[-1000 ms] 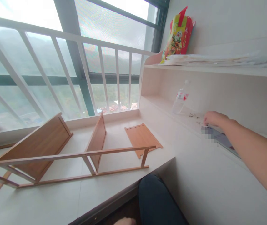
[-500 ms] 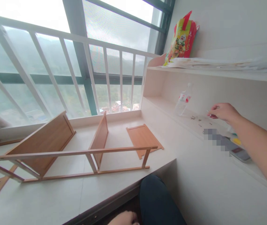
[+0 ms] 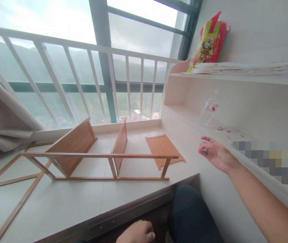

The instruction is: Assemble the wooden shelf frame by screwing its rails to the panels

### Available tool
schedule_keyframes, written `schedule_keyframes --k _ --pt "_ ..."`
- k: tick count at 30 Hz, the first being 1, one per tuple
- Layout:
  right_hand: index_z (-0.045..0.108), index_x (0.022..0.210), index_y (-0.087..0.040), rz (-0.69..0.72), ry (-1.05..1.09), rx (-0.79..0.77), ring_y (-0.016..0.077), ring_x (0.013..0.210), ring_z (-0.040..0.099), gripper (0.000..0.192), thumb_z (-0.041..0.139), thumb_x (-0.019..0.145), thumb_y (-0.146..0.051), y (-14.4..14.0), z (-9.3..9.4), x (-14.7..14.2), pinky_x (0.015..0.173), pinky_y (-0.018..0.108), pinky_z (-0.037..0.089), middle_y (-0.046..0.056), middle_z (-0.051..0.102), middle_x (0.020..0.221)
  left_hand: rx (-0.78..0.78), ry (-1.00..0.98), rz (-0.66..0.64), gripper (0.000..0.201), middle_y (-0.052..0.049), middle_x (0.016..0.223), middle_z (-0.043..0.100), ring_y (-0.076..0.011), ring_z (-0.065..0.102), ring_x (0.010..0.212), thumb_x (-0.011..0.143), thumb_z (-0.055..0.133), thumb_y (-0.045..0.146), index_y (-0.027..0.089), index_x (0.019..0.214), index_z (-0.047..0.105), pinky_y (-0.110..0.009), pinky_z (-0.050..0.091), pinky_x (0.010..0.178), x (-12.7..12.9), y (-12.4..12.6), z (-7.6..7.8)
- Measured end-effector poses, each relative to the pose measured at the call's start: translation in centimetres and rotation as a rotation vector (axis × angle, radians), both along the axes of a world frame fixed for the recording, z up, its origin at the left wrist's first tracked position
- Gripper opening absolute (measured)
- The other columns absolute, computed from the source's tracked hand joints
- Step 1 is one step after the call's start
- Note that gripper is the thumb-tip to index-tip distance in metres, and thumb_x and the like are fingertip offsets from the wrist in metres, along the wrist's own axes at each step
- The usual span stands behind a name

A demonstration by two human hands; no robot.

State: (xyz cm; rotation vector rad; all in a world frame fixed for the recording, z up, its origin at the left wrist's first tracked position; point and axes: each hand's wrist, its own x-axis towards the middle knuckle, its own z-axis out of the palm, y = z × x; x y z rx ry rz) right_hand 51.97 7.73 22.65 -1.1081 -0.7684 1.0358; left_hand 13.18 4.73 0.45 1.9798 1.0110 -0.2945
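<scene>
My right hand (image 3: 218,153) is raised in front of the desk ledge, its fingers pinched around a small shiny metal piece (image 3: 205,149), too small to name for certain. My left hand (image 3: 136,232) is low at the bottom edge, near my knee, with its fingers curled closed; anything inside is hidden. On the white platform lies a wooden frame (image 3: 101,155) on its side, with a large wooden panel (image 3: 75,145) and a narrower wooden panel (image 3: 120,145) standing across it. A loose wooden panel (image 3: 164,148) lies flat to the right, partly behind the frame's end.
Several small metal fittings (image 3: 221,128) lie on the ledge beside a clear plastic bottle (image 3: 208,113). A second wooden frame (image 3: 20,202) lies at the left. Above are a shelf with a red and yellow bag (image 3: 209,42). A white railing (image 3: 83,47) and a curtain (image 3: 2,118) border the window.
My right hand has moved off the ledge, left and down, carrying the small metal piece. My left hand has come slightly further into view. The camera has turned a little left.
</scene>
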Motion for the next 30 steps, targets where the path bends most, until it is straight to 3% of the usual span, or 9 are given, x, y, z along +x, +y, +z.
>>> schedule_keyframes --k 2,7,11,16,20,23,25,27,30 --pt "0.066 0.106 -0.023 0.041 0.086 -0.039 0.0105 0.063 0.059 0.048 0.085 0.063 -0.018 0.3 -3.6 -1.2 0.063 0.023 0.055 -0.003 0.061 0.075 0.005 -0.092 0.047 0.034 -0.009 0.106 0.079 -0.0298 0.073 0.097 0.09 0.052 0.039 0.025 0.107 0.078 -0.041 0.054 0.086 -0.2 -0.4 0.3" --pt "0.06 0.087 -0.019 -0.135 0.02 -0.161 0.0043 0.046 0.026 0.031 0.066 0.057 -0.02 3.5 -11.4 -2.5 0.046 0.019 0.033 -0.009 0.04 0.058 0.061 -0.234 0.129 0.025 -0.002 0.087 0.077 -0.0221 0.069 0.085 0.092 0.052 0.032 0.024 0.092 0.076 -0.032 0.049 0.08 0.7 -0.6 2.0" --pt "0.058 0.086 -0.021 -0.203 -0.131 -0.26 0.0081 0.044 0.023 0.024 0.057 0.063 -0.027 6.0 -15.6 -1.9 0.047 0.023 0.032 -0.012 0.026 0.053 0.16 -0.391 0.237 0.025 -0.001 0.085 0.074 -0.0192 0.066 0.083 0.095 0.05 0.028 0.022 0.089 0.073 -0.03 0.047 0.08 2.4 0.2 3.4" --pt "0.065 0.089 -0.022 -0.286 -0.493 -0.416 0.0179 0.055 0.05 0.024 0.061 0.067 -0.03 7.3 -18.8 0.3 0.058 0.031 0.042 -0.004 0.051 0.057 0.393 -0.591 0.429 0.041 -0.006 0.086 0.068 -0.0199 0.063 0.083 0.105 0.041 0.044 0.02 0.085 0.067 -0.031 0.049 0.08 4.3 3.2 4.2" --pt "0.073 0.091 -0.021 -0.267 -0.711 -0.533 0.0305 0.094 0.07 0.025 0.066 0.074 -0.037 8.5 -20.6 3.1 0.083 0.038 0.051 0.01 0.074 0.082 0.601 -0.655 0.427 0.033 -0.01 0.105 0.072 -0.0233 0.067 0.104 0.106 0.042 0.035 0.022 0.097 0.071 -0.038 0.054 0.095 6.5 8.1 4.6" --pt "0.077 0.09 -0.019 -0.204 -0.827 -0.603 0.0344 0.109 0.07 0.029 0.067 0.078 -0.043 9.5 -21.8 5.1 0.093 0.039 0.05 0.016 0.078 0.099 0.67 -0.554 0.357 0.034 -0.012 0.133 0.069 -0.0266 0.062 0.128 0.103 0.043 0.026 0.023 0.124 0.07 -0.048 0.05 0.112 8.4 12.3 4.0" --pt "0.079 0.092 -0.018 -0.165 -0.885 -0.634 0.035 0.112 0.071 0.033 0.065 0.081 -0.046 10.0 -22.6 5.9 0.095 0.039 0.051 0.018 0.079 0.105 0.676 -0.473 0.26 0.044 -0.011 0.152 0.059 -0.0272 0.049 0.146 0.103 0.041 0.024 0.023 0.143 0.06 -0.052 0.041 0.123 9.5 14.6 2.9" --pt "0.079 0.099 -0.016 -0.146 -0.927 -0.656 0.0352 0.115 0.07 0.039 0.064 0.083 -0.048 10.5 -23.4 6.3 0.096 0.039 0.051 0.02 0.078 0.113 0.669 -0.408 0.158 0.052 -0.009 0.163 0.046 -0.026 0.036 0.155 0.103 0.039 0.022 0.022 0.154 0.049 -0.052 0.034 0.127 10.3 16.1 1.6" --pt "0.079 0.105 -0.015 -0.133 -0.966 -0.678 0.0361 0.117 0.069 0.044 0.065 0.083 -0.05 10.9 -24.1 6.6 0.095 0.039 0.051 0.021 0.076 0.12 0.66 -0.295 0.041 0.057 -0.012 0.168 0.036 -0.0265 0.031 0.157 0.102 0.038 0.018 0.018 0.159 0.041 -0.051 0.033 0.128 11.0 16.9 -0.1"
